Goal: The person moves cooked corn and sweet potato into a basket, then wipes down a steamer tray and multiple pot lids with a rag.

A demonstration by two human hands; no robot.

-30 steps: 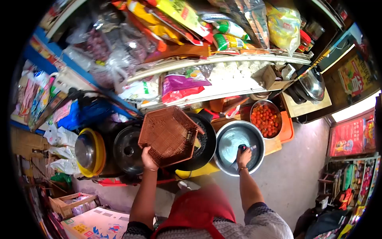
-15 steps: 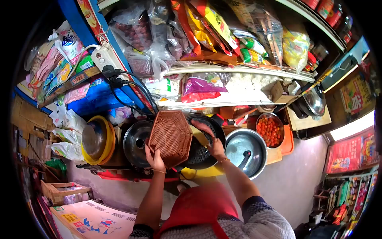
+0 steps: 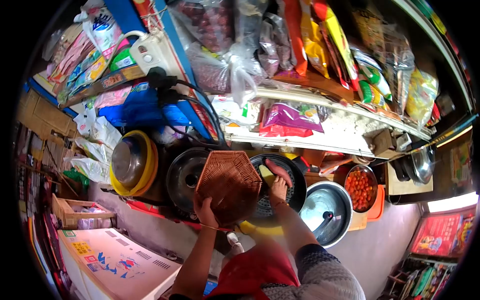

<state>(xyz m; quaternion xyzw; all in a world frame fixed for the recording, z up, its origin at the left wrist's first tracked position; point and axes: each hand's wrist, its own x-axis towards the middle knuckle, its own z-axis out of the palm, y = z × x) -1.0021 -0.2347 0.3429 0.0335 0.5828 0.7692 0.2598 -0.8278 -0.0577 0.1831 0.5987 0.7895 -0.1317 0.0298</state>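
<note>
My left hand [image 3: 206,212] grips the lower left side of a brown woven basket [image 3: 227,172], which is tilted with its inside partly showing. My right hand [image 3: 278,192] reaches over a black perforated pan [image 3: 296,196], its fingers closed at the near end of a pale yellow, long piece [image 3: 266,174] of food. Just beside those fingers lies a reddish, sweet-potato-like piece [image 3: 279,171]. The fingertips partly cover both pieces, so the exact grip is hard to see. The basket overlaps the pan's left side and a second black pan [image 3: 176,175].
Right of the pan stand a metal basin [image 3: 312,197] with a dark-handled tool and a bowl of small red-orange tomatoes [image 3: 361,187]. Stacked yellow basins [image 3: 150,167] are at left. Above runs a shelf [image 3: 320,102] of bagged goods. Black cables [image 3: 202,102] hang from a power strip [image 3: 150,50].
The camera view has shifted, moving the scene. The basket has tipped so more of its inside shows. My right hand has moved farther over the pan, its fingers nearer the reddish piece.
</note>
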